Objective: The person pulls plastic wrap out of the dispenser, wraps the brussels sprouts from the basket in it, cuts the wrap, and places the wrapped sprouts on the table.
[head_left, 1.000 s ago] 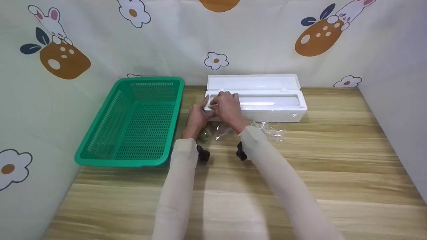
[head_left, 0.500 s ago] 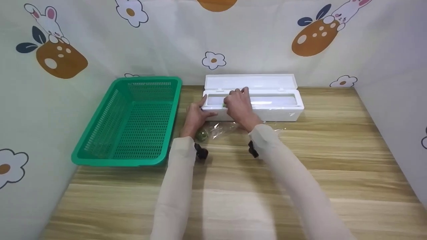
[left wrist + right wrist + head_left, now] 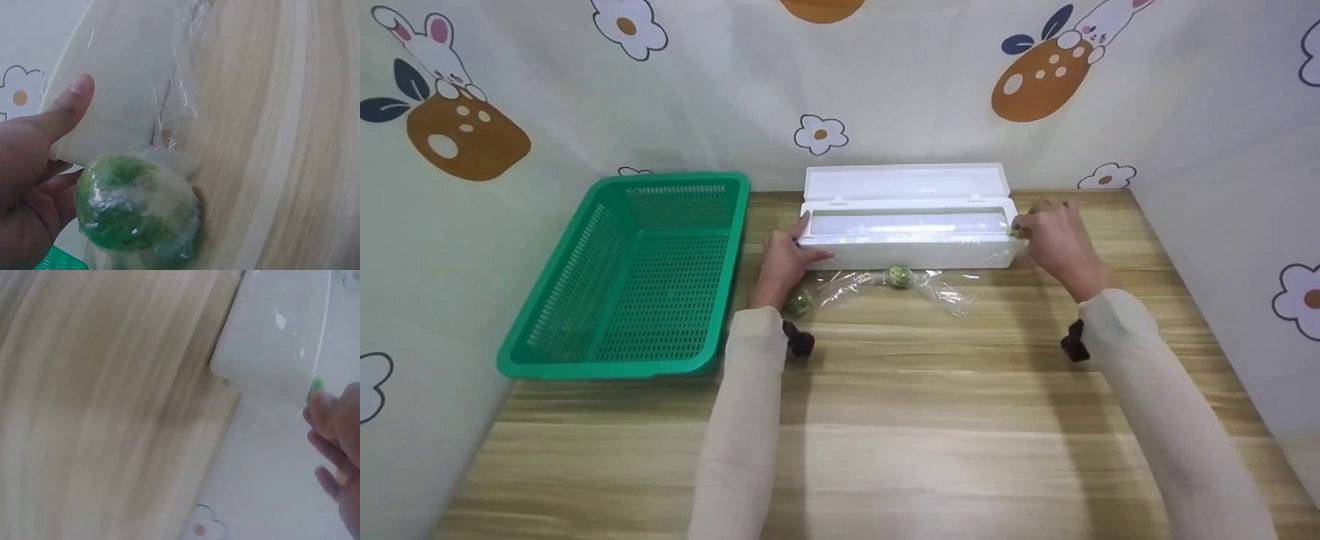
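Observation:
A white cling film dispenser (image 3: 907, 254) stands at the back of the table with its lid (image 3: 907, 181) raised. My left hand (image 3: 781, 262) grips its left end, the thumb lying on the front face. At the right end my right hand (image 3: 1059, 234) pinches a small green slide cutter (image 3: 1011, 232), mostly covered by the fingers. Clear film (image 3: 851, 286) hangs over the front and spreads on the table. One round green vegetable (image 3: 898, 277) lies on that film near the middle. Another round green vegetable (image 3: 135, 205), wrapped in film, sits just beside my left hand.
A green plastic basket (image 3: 731, 277) with slotted sides stands to the left, close to my left forearm. Behind the dispenser hangs a patterned cloth wall (image 3: 907, 90). Wood-grain table (image 3: 930, 420) stretches in front and to the right.
My right hand has slid from the dispenser's left end along its front to the right end with the slide cutter. The middle vegetable now shows. My left hand stays on the left end.

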Available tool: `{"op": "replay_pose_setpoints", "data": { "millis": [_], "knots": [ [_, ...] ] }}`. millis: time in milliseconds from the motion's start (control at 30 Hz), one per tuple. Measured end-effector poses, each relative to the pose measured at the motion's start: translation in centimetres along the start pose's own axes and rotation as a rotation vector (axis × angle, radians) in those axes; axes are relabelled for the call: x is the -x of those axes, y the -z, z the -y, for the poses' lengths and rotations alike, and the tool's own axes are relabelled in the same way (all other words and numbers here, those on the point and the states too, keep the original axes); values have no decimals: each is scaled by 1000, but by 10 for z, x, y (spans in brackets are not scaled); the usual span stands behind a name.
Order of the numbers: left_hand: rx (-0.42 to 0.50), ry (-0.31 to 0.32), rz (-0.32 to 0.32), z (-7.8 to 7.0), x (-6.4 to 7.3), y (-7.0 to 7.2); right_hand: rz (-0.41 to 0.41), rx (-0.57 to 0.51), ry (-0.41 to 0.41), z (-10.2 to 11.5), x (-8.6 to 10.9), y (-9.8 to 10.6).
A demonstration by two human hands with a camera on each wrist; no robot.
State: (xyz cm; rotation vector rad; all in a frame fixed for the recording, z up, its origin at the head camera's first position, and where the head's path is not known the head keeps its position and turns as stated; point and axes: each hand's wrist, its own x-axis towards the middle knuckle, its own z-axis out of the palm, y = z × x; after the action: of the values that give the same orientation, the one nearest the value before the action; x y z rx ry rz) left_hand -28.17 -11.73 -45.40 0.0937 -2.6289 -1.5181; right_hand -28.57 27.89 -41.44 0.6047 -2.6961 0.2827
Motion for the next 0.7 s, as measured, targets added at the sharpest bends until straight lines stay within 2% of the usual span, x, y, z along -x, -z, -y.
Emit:
{"op": "replay_pose_setpoints", "data": {
  "millis": [167, 333, 400, 567, 700],
  "knots": [
    [-23, 16, 22, -2, 1, 1, -39, -21, 35, -4, 9, 1],
    [-185, 38, 53, -12, 9, 3, -45, -89, -7, 1, 13, 5],
    [-226, 5, 54, -19, 12, 4, -34, -109, -8, 4, 13, 5],
    [-312, -147, 1, -34, 15, 0, -23, -112, 8, 10, 8, 1],
    [-431, -203, -44, -37, 16, -2, -53, -87, 32, 12, 4, -4]
  ]
}}
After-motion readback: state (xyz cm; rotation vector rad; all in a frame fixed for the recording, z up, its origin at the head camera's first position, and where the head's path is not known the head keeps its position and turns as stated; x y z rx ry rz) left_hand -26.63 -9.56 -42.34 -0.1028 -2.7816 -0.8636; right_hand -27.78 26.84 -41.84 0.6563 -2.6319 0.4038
